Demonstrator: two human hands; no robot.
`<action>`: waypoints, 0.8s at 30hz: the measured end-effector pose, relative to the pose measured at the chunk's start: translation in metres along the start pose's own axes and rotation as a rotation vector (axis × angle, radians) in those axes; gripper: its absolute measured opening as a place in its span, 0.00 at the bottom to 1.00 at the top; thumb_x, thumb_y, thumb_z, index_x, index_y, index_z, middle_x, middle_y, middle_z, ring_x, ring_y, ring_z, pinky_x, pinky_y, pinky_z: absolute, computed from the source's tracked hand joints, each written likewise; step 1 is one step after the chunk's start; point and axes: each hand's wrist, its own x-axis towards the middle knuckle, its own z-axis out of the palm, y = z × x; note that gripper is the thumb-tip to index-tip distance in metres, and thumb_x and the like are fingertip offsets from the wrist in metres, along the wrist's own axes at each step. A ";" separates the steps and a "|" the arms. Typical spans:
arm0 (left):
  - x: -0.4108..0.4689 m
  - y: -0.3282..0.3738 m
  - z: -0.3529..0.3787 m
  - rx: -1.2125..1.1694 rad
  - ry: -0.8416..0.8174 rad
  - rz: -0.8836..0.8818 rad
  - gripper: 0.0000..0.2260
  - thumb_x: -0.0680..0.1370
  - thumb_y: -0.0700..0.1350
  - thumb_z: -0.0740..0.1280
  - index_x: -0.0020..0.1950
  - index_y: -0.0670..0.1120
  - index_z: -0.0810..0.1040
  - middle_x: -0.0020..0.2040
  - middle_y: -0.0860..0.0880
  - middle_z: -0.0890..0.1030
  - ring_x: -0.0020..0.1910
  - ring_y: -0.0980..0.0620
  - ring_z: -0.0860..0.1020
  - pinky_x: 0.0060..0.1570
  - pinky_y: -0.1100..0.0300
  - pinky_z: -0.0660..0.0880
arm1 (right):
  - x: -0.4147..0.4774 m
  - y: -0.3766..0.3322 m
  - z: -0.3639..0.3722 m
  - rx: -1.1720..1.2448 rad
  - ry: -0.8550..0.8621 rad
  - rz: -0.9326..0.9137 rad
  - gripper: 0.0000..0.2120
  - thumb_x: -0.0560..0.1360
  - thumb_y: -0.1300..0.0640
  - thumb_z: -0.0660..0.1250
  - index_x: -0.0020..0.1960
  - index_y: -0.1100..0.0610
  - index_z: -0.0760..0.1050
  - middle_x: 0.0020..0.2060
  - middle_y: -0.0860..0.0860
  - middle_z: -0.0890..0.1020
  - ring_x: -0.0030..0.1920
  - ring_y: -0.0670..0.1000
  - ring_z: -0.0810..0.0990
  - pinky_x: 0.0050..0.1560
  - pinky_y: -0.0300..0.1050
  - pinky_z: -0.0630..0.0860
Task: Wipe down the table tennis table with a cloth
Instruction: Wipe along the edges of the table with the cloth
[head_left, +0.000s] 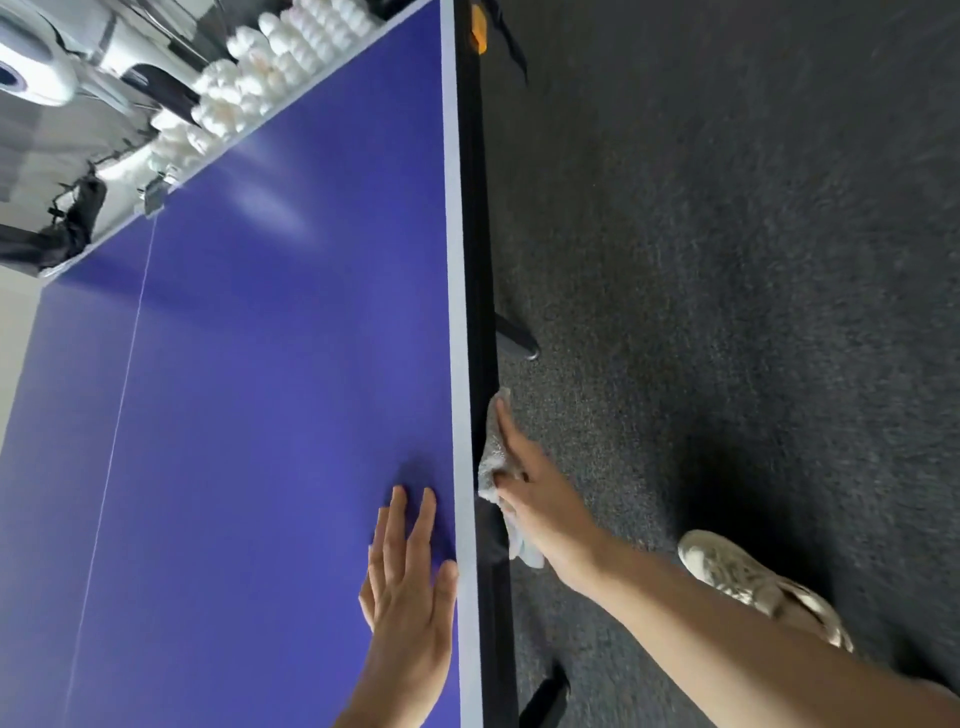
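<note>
Closest to me, the left hand (410, 587) lies flat on the blue surface (260, 364), fingers straight and spread a little, its grip apart and holding nothing. Its thumb rests right at the white border stripe (457, 260) that runs along the surface's right edge.

Just past that stripe, the right hand (530, 483) reaches in from over the floor and presses the cloth (491, 462) against the black side rail (480, 260). Its grip is clamped on the cloth: forefinger stretched along it, the other fingers curled into the fabric, and 1 loose end hanging below the wrist. The cloth is on the rail's outer face, not on the blue top.

To the right lies dark carpet (727, 260), open and wide beside the rail, with 1 pale shoe (737, 571) standing on it near the forearm. A black foot (550, 696) pokes out under the rail at the bottom, and 1 leg (517, 338) slants onto the carpet just beyond the cloth.

Farther off, a thin white centre line (119, 415) crosses the blue top toward a metal clamp (156, 192) on the far edge. Behind that edge sit heaps of white balls (270, 67) (too blurred to count).
</note>
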 end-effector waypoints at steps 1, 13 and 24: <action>0.003 0.000 -0.004 0.003 0.020 0.005 0.26 0.75 0.65 0.46 0.74 0.68 0.51 0.75 0.71 0.42 0.73 0.66 0.48 0.67 0.60 0.47 | 0.009 -0.006 -0.001 0.047 0.020 0.009 0.35 0.80 0.74 0.52 0.79 0.44 0.57 0.74 0.55 0.67 0.44 0.37 0.76 0.42 0.28 0.73; 0.228 0.087 -0.060 0.055 0.228 0.254 0.20 0.84 0.48 0.55 0.76 0.48 0.64 0.79 0.50 0.57 0.77 0.51 0.54 0.72 0.57 0.46 | 0.062 -0.038 0.016 -0.002 0.237 -0.171 0.37 0.76 0.73 0.50 0.74 0.37 0.59 0.76 0.32 0.59 0.78 0.40 0.56 0.79 0.55 0.51; 0.400 0.131 -0.098 0.134 0.281 0.217 0.22 0.86 0.47 0.49 0.80 0.51 0.52 0.81 0.52 0.50 0.79 0.52 0.47 0.77 0.52 0.45 | 0.148 -0.100 -0.021 -0.035 0.048 -0.216 0.35 0.75 0.59 0.52 0.77 0.37 0.48 0.77 0.29 0.46 0.78 0.36 0.42 0.79 0.51 0.57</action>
